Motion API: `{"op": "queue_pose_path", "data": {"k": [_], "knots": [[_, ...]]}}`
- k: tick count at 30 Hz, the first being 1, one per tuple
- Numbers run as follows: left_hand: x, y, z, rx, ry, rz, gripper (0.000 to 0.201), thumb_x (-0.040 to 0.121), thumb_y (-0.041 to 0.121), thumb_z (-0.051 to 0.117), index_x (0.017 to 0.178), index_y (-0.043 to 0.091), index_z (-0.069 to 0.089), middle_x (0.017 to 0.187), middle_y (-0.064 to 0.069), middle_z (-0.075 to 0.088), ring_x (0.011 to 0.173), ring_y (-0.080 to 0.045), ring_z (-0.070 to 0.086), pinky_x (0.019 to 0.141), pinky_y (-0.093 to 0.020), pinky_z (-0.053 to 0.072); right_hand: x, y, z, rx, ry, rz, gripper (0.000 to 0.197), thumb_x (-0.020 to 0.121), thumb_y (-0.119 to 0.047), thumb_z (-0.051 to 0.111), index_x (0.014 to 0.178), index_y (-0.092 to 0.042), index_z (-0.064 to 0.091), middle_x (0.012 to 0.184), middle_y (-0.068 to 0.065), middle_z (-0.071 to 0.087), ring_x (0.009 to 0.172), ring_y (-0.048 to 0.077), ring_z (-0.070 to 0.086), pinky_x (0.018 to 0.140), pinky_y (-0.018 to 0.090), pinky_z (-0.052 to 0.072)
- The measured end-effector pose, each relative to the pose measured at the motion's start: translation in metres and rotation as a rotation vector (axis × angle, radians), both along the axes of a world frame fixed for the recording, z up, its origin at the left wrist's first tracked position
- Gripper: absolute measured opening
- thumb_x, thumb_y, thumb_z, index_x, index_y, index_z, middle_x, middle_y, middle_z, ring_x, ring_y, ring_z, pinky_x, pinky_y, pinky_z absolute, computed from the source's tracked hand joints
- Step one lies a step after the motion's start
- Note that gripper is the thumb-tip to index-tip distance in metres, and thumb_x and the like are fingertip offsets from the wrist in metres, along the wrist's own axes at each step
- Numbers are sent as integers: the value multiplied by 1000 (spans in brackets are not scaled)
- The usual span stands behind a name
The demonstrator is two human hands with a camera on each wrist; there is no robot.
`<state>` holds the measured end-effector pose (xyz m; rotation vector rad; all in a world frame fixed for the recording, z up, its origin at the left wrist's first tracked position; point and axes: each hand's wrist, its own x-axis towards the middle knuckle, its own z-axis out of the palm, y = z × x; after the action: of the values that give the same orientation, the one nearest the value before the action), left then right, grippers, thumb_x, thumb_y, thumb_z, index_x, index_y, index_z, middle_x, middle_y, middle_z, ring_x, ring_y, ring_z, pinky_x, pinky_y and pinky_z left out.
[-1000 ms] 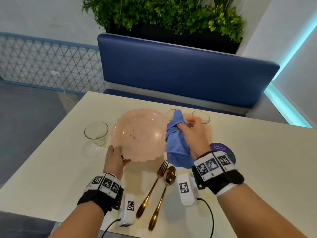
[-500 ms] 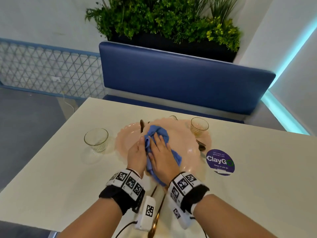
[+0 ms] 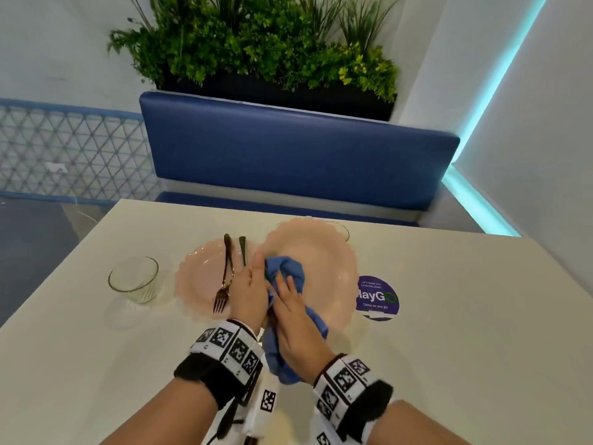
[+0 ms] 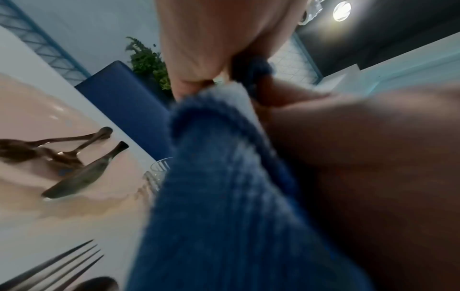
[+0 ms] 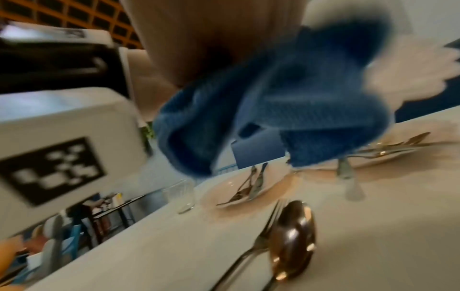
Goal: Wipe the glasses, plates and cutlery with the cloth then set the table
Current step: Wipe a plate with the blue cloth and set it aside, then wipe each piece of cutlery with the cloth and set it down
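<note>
Above table [image 3: 449,332]: left hand [image 3: 248,292] grips pink plate [image 3: 321,252]; right hand [image 3: 293,319] clutches blue cloth [image 3: 287,271] against it.

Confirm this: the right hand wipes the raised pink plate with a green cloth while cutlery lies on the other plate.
Wrong on one point: the cloth is blue, as the head view shows. The right hand does wipe the raised pink plate, and cutlery lies on the other plate.
</note>
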<state>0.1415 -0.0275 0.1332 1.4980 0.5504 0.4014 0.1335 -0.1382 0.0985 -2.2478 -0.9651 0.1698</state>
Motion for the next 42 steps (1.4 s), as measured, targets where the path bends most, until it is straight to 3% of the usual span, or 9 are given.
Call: {"op": "queue_pose_path", "data": {"k": [5, 8, 12, 15, 17, 20, 31, 37, 42], "knots": [[9, -29, 29, 263, -47, -246, 50, 98, 39, 37, 69, 9, 63, 60, -1, 56, 59, 1, 53, 68, -15, 44, 40, -32, 7, -39, -185, -149, 55, 98, -32, 24, 147, -23, -2, 159, 3, -2, 148, 20, -5, 122, 41, 6], [11, -46, 19, 229, -33, -246, 61, 88, 59, 36, 95, 8, 69, 87, -9, 70, 86, -23, 65, 83, -42, 53, 59, -70, 16, -172, -211, -343, 56, 100, -33, 24, 148, -21, -1, 159, 1, 0, 148, 18, 1, 121, 38, 11], [15, -73, 17, 77, -9, -163, 38, 96, 41, 39, 84, 16, 64, 77, -5, 61, 74, -22, 58, 72, -31, 49, 61, -137, 5, -305, -155, -535, 53, 98, -19, 41, 147, -16, 24, 154, 12, 27, 133, 34, 33, 109, 41, 35], [21, -94, 5, -18, 75, -108, 35, 96, 43, 40, 87, 20, 66, 88, -5, 64, 88, -26, 60, 85, -39, 52, 35, -170, -8, -440, -142, -531, 54, 63, -20, 83, 114, -11, 67, 108, 12, 69, 90, 23, 43, 67, 29, 55], [25, -107, -10, -50, 136, -57, 42, 95, 45, 40, 95, 14, 68, 94, -9, 65, 96, -31, 60, 92, -44, 50, 16, -178, -16, -518, -83, -471, 47, 65, -21, 81, 110, -13, 68, 107, 8, 67, 92, 22, 41, 72, 29, 54], [31, -123, -31, -4, 221, -37, 49, 96, 44, 37, 94, 5, 66, 95, -19, 64, 99, -36, 59, 91, -41, 47, -1, -189, -27, -282, 100, -306, 35, 93, -8, 49, 128, -6, 54, 129, 11, 50, 111, 20, 47, 104, 23, 35], [13, -166, -86, 154, 511, -270, 50, 100, 33, 22, 127, 2, 52, 137, -19, 50, 125, -34, 45, 108, -39, 31, 19, -243, 32, 1226, 1151, -680, 29, 90, -32, 49, 97, -7, 62, 85, 12, 63, 74, 25, 63, 71, 32, 53], [-2, -156, -90, 469, 696, -537, 42, 96, 30, 40, 59, 10, 44, 68, -8, 56, 78, -25, 52, 77, -33, 43, 28, -222, 32, 1366, 1387, -487, 26, 83, -34, 49, 77, -14, 64, 68, 2, 60, 60, 16, 59, 62, 31, 51], [-3, -114, -55, 636, 664, -662, 31, 92, 32, 51, 106, 9, 65, 109, -7, 65, 104, -22, 59, 92, -29, 44, 45, -192, 11, 1279, 1406, -508, 42, 74, -44, 50, 82, -15, 79, 90, 7, 74, 76, 21, 73, 62, 38, 59]]}}
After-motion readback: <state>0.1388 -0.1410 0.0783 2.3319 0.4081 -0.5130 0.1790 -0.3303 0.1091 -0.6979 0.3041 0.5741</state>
